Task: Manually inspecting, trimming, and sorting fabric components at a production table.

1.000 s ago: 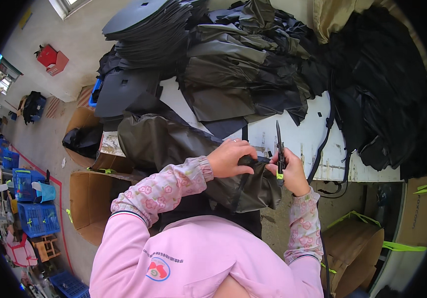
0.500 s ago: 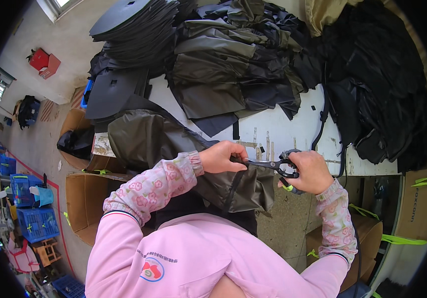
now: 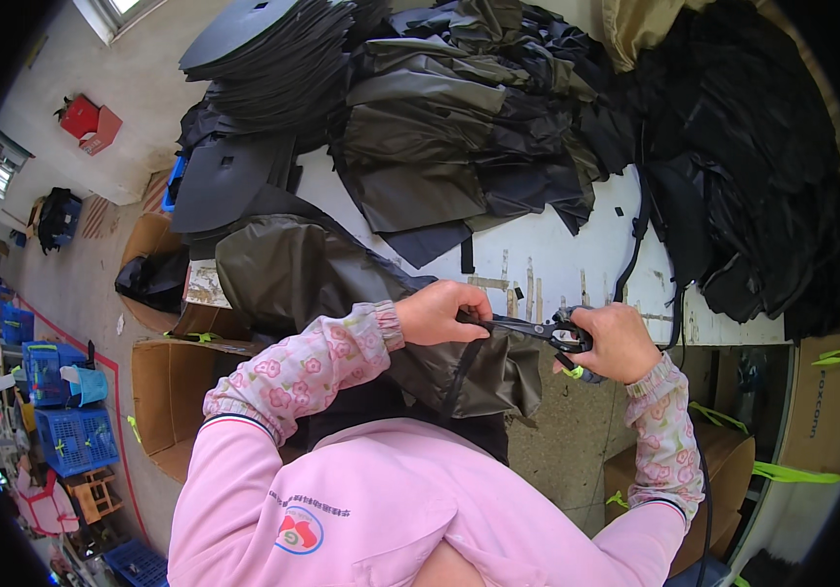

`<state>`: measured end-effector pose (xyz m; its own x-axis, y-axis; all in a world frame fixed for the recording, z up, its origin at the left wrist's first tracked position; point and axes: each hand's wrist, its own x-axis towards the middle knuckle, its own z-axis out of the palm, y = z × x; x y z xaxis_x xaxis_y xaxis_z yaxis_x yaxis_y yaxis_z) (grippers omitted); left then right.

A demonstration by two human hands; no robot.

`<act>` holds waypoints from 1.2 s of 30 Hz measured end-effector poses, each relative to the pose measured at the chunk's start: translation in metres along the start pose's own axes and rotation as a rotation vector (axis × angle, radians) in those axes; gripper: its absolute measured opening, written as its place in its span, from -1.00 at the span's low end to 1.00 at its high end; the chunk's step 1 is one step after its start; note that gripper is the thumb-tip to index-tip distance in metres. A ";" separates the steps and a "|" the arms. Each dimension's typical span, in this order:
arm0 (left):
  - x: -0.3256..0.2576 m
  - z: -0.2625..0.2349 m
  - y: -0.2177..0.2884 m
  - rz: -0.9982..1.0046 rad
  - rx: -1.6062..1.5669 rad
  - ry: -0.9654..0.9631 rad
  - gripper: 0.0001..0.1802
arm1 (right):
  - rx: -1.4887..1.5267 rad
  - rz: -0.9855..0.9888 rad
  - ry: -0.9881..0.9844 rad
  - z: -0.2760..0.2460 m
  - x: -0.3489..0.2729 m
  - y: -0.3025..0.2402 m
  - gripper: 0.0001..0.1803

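Observation:
My left hand (image 3: 438, 311) pinches the edge of a dark olive fabric piece (image 3: 283, 264), which drapes from the table's left side down over my lap. A black strap (image 3: 459, 377) runs along the part that hangs below my fingers. In my right hand (image 3: 620, 340) is a pair of scissors (image 3: 545, 331) with dark handles. Their blades point left and reach the fabric edge right beside my left fingertips. The handles look closer together, though my palm hides part of them.
Stacked black sheets (image 3: 264, 68) rise at the back left of the white table (image 3: 625, 249). Crumpled dark fabric (image 3: 430, 127) lies at the back middle, and black bags with straps (image 3: 733, 186) heap at the right. Cardboard boxes (image 3: 171, 396) stand below on both sides.
The scissor handles have come closer together in my right hand. My left hand keeps its pinch on the fabric, nearly in the same place.

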<state>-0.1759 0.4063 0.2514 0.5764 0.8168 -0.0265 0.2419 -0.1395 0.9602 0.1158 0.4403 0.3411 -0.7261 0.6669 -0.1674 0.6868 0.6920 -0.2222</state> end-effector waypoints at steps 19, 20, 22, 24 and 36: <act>-0.071 0.060 -0.019 0.423 0.851 -0.050 -0.50 | 0.966 0.318 0.155 0.130 -0.042 -0.057 -0.59; -0.076 0.068 -0.029 0.400 0.895 -0.076 -0.48 | 0.967 0.316 0.153 0.134 -0.041 -0.060 -0.59; -0.077 0.078 -0.050 0.371 0.897 -0.057 -0.52 | 0.933 0.301 0.124 0.138 -0.039 -0.065 -0.59; -0.074 0.080 -0.055 0.353 0.896 -0.039 -0.55 | 0.914 0.308 0.132 0.143 -0.040 -0.065 -0.58; -0.044 0.040 -0.046 -0.324 -0.442 -0.157 -0.77 | 0.517 0.242 0.181 0.095 -0.029 -0.073 -0.40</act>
<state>-0.1809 0.3546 0.1968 0.6441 0.6813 -0.3479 0.0952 0.3799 0.9201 0.0841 0.3442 0.2707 -0.5025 0.8568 -0.1158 0.6946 0.3203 -0.6441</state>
